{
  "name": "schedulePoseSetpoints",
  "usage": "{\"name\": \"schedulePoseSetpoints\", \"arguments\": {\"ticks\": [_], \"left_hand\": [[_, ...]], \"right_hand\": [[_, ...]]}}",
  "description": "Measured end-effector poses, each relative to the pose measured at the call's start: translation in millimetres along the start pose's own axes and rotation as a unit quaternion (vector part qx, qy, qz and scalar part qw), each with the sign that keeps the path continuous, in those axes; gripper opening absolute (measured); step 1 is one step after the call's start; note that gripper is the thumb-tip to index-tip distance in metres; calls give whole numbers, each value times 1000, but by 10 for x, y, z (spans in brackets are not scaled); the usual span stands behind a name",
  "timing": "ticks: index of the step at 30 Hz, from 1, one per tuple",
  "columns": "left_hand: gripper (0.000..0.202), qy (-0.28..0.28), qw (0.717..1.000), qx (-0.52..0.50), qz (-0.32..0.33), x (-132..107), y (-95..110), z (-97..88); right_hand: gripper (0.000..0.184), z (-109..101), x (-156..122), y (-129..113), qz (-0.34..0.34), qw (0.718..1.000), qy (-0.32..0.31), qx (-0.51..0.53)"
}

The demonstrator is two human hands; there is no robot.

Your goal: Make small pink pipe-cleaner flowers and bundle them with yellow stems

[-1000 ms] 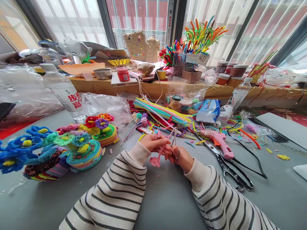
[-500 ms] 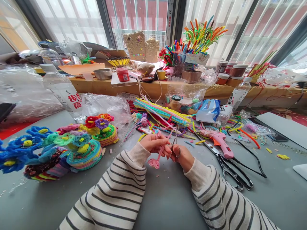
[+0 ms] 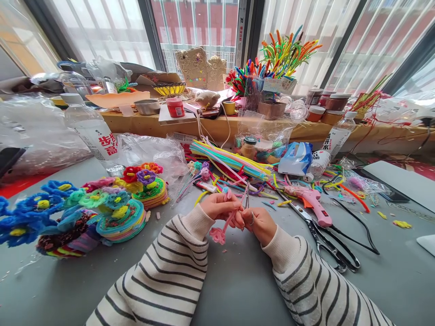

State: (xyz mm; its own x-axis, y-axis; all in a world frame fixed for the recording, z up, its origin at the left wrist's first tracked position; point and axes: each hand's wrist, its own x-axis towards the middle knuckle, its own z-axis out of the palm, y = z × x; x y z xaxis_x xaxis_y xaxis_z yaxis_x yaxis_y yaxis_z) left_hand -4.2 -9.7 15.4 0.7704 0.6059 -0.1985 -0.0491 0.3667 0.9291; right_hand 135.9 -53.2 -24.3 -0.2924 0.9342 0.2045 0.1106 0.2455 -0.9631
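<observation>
My left hand [image 3: 220, 209] is closed in a pinch on a pink pipe-cleaner flower [image 3: 218, 235]. Its fuzzy bloom hangs below my fingers, and the pink stem runs up between both hands. In my right hand [image 3: 261, 222] are small metal scissors [image 3: 248, 195], their slim blades pointing up and away beside the stem. My fingers hide the handles, so I cannot tell whether the blades touch the stem. The fingertips of both hands meet or nearly meet.
Finished pipe-cleaner flowers [image 3: 115, 199] stand at left. Behind my hands lies a bundle of loose pipe cleaners [image 3: 234, 160]. Large scissors [image 3: 319, 235] and a pink glue gun [image 3: 314, 203] with a black cord lie at right. A water bottle [image 3: 90, 131] leans at back left.
Both hands stay together in nearly the same place. My right fingers have closed further around the scissors, and the flower has shifted very slightly. The view has tilted a little.
</observation>
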Motion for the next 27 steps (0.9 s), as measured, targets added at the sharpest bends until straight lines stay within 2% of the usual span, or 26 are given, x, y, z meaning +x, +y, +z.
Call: {"name": "schedulePoseSetpoints", "arguments": {"ticks": [3, 8, 13, 16, 22, 27], "left_hand": [[26, -6, 1000, 2, 8, 3, -9, -12], [23, -34, 999, 13, 15, 0, -20, -19], [21, -29, 999, 4, 13, 3, -15, -11], [23, -26, 1000, 1, 8, 3, -15, -10], [20, -28, 999, 18, 28, -5, -28, -18], [20, -35, 999, 27, 22, -14, -5, 14]], "right_hand": [[62, 9, 2, -1, 4, 1000, 3, 3], [65, 19, 10, -28, -4, 998, -39, 45], [62, 11, -1, -38, 14, 1000, 8, 23], [62, 8, -3, -38, 11, 1000, 13, 17], [65, 8, 7, -12, 16, 999, -31, 37], [58, 13, 23, -5, -35, 993, -72, 83]]}}
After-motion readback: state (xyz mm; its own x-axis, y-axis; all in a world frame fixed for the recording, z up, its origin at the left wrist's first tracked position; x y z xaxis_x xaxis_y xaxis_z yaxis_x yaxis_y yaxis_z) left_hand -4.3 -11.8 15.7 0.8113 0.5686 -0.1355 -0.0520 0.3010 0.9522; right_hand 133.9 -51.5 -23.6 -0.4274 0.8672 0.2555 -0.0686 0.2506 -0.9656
